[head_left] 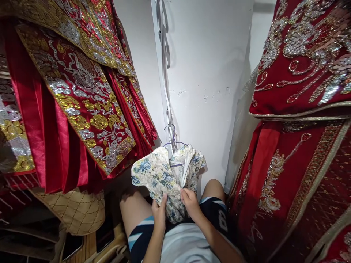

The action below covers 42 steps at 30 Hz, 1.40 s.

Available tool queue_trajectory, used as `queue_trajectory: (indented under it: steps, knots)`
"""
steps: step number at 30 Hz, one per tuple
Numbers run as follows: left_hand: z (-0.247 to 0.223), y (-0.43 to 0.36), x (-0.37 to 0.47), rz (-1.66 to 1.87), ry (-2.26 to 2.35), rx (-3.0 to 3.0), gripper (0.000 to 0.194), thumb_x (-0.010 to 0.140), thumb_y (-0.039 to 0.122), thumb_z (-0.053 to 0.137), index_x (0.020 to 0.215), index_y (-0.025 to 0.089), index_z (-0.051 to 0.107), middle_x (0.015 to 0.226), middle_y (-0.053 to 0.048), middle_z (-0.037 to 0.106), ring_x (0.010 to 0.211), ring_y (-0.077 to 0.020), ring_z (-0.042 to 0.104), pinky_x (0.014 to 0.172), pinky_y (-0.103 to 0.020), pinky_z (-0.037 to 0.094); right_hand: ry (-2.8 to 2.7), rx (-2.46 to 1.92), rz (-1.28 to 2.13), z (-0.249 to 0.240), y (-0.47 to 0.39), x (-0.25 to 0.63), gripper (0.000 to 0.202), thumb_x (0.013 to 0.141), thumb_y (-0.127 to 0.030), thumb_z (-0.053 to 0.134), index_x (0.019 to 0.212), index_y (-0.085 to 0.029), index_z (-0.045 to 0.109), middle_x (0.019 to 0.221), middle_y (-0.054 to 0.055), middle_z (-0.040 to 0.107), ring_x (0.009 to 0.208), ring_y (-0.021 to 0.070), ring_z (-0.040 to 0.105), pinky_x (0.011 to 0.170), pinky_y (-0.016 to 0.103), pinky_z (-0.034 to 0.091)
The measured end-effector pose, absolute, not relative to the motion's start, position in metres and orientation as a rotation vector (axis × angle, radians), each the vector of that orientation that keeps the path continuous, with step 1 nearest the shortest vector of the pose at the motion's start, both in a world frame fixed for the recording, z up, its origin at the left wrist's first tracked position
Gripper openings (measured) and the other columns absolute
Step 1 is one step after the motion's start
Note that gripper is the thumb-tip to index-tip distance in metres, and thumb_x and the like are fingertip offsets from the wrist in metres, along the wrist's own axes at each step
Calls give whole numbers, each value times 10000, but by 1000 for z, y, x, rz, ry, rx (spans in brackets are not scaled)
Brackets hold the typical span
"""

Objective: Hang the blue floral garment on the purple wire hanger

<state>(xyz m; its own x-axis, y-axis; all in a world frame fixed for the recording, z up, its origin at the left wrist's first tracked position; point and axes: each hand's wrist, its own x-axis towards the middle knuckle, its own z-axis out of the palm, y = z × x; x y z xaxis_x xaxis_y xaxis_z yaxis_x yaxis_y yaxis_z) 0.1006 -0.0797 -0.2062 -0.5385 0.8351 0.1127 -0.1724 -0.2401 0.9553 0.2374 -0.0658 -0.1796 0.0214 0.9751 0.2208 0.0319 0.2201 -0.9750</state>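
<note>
A short-sleeved floral top (160, 173), cream with blue and yellow flowers, hangs in front of me on a thin purple hanger (179, 143). Its neckline is parted, and the lower part drapes down toward my lap. My left hand (159, 210) grips the cloth at the left side, thumb up on the fabric. Lower on the front opening, my right hand (189, 201) pinches the edge between thumb and fingers. The cloth inside both grips is mostly hidden.
Red and gold embroidered garments (87, 95) hang at the left. Red beaded garments (301, 73) fill the right. A metal hanging strip (166, 80) runs down the white wall (203, 65). Dark phone-like objects (105, 235) lie on a wooden surface at lower left.
</note>
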Motion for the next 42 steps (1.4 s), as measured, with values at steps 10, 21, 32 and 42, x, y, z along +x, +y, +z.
queue_trajectory:
  steps: [10,21,32,42]
  knots:
    - [-213,-87,106,1667,1367,1834,258,832,250,598,1085,200,582,1055,-88,604,1001,-240,581,896,-365,461,-1270,-1080,1422,-178,-70,231,494,813,-588,553,505,-216,447,349,-54,338,361,88,271,418,237,199]
    - [-213,-77,120,1485,1296,1874,171,826,228,495,978,205,570,911,-64,643,879,-244,600,786,-339,447,-1240,-980,1657,-169,-81,241,489,763,-647,563,662,-169,580,372,-41,460,322,76,297,383,222,162]
    - [-198,-81,124,1451,1307,1929,42,798,265,528,787,225,517,753,-36,579,755,-228,558,707,-297,413,-1225,-861,2051,-129,-61,253,323,860,-277,334,583,-209,486,319,-69,305,320,89,140,386,222,158]
    - [-178,-76,135,1019,1273,2085,146,890,270,467,762,226,411,668,13,485,636,-176,488,620,-271,325,-1306,-774,1992,17,10,264,287,909,-191,333,670,-189,492,366,-95,294,353,68,110,353,178,100]
